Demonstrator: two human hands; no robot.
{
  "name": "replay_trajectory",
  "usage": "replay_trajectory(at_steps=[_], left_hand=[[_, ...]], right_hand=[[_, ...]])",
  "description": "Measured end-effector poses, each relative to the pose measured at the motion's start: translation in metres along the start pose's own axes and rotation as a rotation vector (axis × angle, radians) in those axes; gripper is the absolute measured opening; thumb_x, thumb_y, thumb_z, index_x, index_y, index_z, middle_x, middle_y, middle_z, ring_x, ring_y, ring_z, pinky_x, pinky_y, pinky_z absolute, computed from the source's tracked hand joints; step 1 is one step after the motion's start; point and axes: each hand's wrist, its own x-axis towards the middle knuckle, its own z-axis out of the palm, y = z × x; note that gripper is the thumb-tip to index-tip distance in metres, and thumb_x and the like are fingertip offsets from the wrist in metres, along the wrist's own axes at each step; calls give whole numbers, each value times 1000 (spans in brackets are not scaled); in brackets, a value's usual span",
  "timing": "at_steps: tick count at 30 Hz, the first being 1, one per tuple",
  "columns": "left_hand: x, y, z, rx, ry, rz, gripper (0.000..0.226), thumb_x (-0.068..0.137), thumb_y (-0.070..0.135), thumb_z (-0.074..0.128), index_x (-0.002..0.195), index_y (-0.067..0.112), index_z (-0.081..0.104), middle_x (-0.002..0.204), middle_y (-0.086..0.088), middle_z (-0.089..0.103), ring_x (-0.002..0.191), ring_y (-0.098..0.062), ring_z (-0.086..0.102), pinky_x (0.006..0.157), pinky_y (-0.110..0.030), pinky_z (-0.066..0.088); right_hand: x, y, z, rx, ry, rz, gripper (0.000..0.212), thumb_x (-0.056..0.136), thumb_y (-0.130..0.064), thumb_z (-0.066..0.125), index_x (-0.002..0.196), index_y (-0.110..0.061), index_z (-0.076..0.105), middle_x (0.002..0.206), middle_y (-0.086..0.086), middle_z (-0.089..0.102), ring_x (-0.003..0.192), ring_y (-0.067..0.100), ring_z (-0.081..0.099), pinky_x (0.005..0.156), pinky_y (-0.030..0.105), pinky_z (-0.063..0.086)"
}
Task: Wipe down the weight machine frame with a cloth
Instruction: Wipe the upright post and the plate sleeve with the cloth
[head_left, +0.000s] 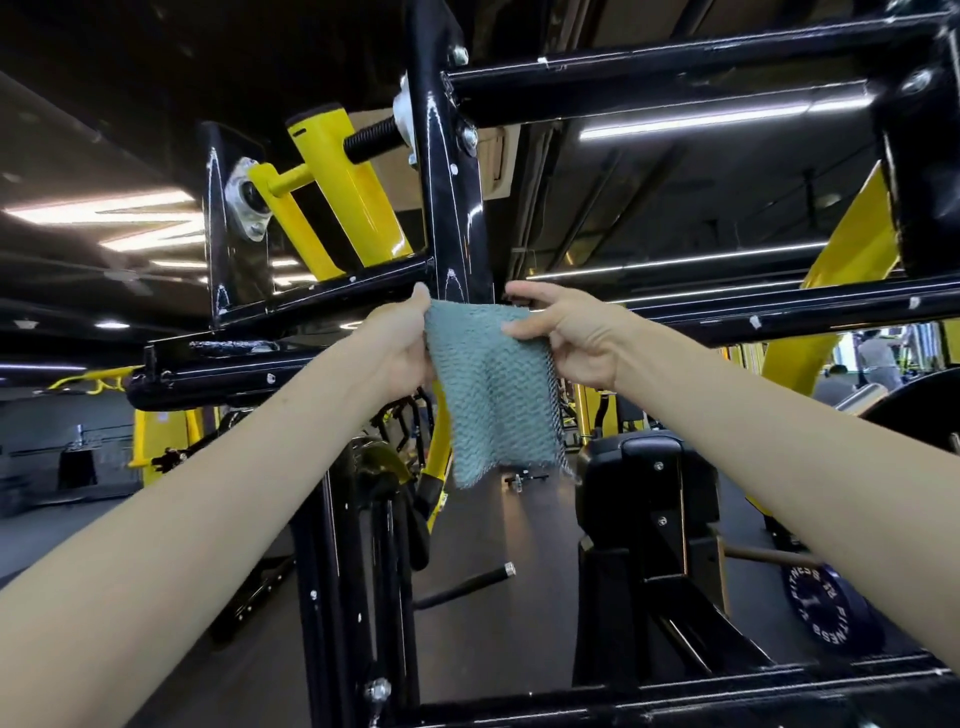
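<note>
A grey-green knitted cloth (493, 395) hangs spread between my two hands in front of the black weight machine frame (452, 208). My left hand (400, 348) grips the cloth's upper left corner. My right hand (566, 332) pinches its upper right edge between thumb and fingers. Both hands are raised just below the joint where the frame's upright post meets a horizontal black bar (779, 312). The cloth's lower edge dangles free.
Yellow lever arms (353, 192) and a threaded black rod sit behind the post. A black padded seat (649, 493) stands lower right, with a blue weight plate (831, 603) beside it. Another black frame bar (675, 696) crosses the bottom. People stand far right in the gym.
</note>
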Motion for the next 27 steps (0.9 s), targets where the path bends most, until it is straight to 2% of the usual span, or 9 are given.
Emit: replay_trajectory(at_steps=[4,7,10,13,16,20,22,24,27], left_hand=[[-6,1,-7,204,-219,-86,63,89,67,36,106,11,59,99,-8,70,88,-21,68,78,-34,55],[-13,9,-11,220,-273,-123,33,85,43,62,98,13,57,81,-2,69,82,-16,65,88,-35,50],[-19,19,-13,228,-273,-118,41,73,24,70,109,12,55,83,0,68,92,-18,61,101,-42,42],[-22,32,-12,82,-178,4,42,75,9,68,115,4,54,104,-8,65,90,-19,65,82,-40,54],[-19,45,-10,95,-31,102,56,81,0,65,132,0,43,116,-14,60,92,-21,65,65,-33,57],[-25,51,0,245,-19,43,66,82,-9,62,141,2,34,97,-19,58,86,-24,63,67,-32,57],[-25,56,2,371,-47,35,58,82,-11,61,136,1,43,106,-19,60,88,-23,63,66,-30,58],[-23,63,1,494,-39,72,44,80,-12,62,121,1,57,124,-18,58,105,-25,60,84,-31,54],[-19,70,-4,594,-18,146,25,77,-11,65,97,4,67,118,-14,63,112,-25,59,97,-34,49]], right_hand=[[8,-6,8,-8,99,-88,55,85,18,53,133,-9,54,109,22,63,84,27,66,57,29,56],[9,-11,10,-3,124,-103,50,85,17,53,128,-8,56,101,20,64,81,26,65,56,28,56],[8,-17,11,8,137,-114,45,84,17,56,124,-4,57,97,18,63,81,24,65,58,28,56],[5,-25,12,-108,215,-71,32,81,14,65,109,0,57,82,13,63,63,18,66,50,27,55],[2,-37,17,-225,280,-6,37,78,11,69,111,4,54,75,14,63,45,16,65,41,23,52],[-1,-49,26,-244,304,-68,40,78,10,70,116,6,57,79,13,64,54,19,67,48,27,57],[-3,-52,26,-286,298,-122,36,82,8,67,117,3,61,80,8,64,62,15,66,58,22,58],[-3,-54,24,-303,300,-162,32,84,9,64,115,4,63,79,6,62,64,14,63,62,20,57],[-2,-53,20,-403,317,-228,27,80,14,65,105,2,68,82,7,62,71,16,63,61,21,58]])
